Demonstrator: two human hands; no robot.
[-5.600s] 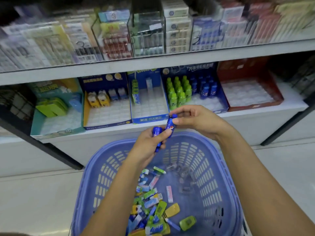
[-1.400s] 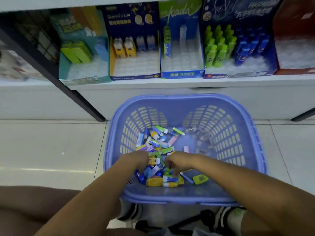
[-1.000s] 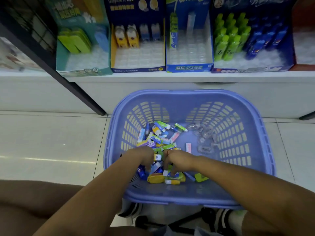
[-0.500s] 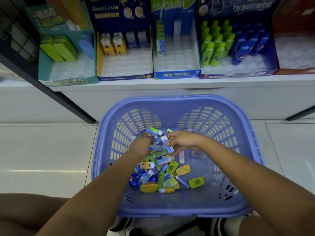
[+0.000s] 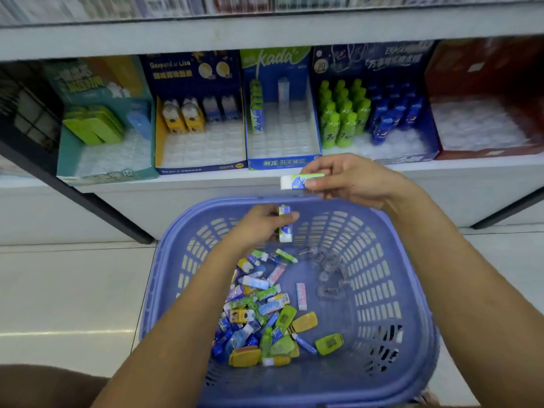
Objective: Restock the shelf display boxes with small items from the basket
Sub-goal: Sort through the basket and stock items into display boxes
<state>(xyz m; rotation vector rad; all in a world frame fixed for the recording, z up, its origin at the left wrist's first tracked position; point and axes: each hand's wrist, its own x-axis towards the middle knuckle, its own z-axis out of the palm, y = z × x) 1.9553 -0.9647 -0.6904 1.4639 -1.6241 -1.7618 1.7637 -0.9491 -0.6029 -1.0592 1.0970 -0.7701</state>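
While both hands are raised out of the basket with stock in them, we judge the step in hand to be the carry from basket to shelf.

Nearest us, the purple basket (image 5: 391, 293) sits on the floor tiles. It holds a loose heap of small items (image 5: 259, 313): wrapped erasers, yellow and green flat cases and small blue pieces. Some clear plastic pieces (image 5: 326, 269) lie apart toward its far right.

Above the basket's far half, the left hand (image 5: 262, 225) has its fingers curled round a green, blue and white eraser (image 5: 285, 228), held upright. Further out, over the far rim, the right hand (image 5: 350, 181) pinches a second eraser (image 5: 297, 181) of the same kind between thumb and fingers. It lies level, near the edge of the shelf (image 5: 206, 184).

Directly beyond, the blue "kada" display box (image 5: 282, 163) holds one column of matching erasers (image 5: 256, 110) at its left. We judge it the destination. The next move calls for standing each eraser in a tray cell beside that column.

To its left stand a navy box (image 5: 200, 169) with dog-shaped pieces at the back and a teal box (image 5: 106, 175) with green flat cases. To its right stand a dark box (image 5: 412, 159) with green and blue bottle-shaped pieces, then a red box (image 5: 485, 154) showing a white tray insert.
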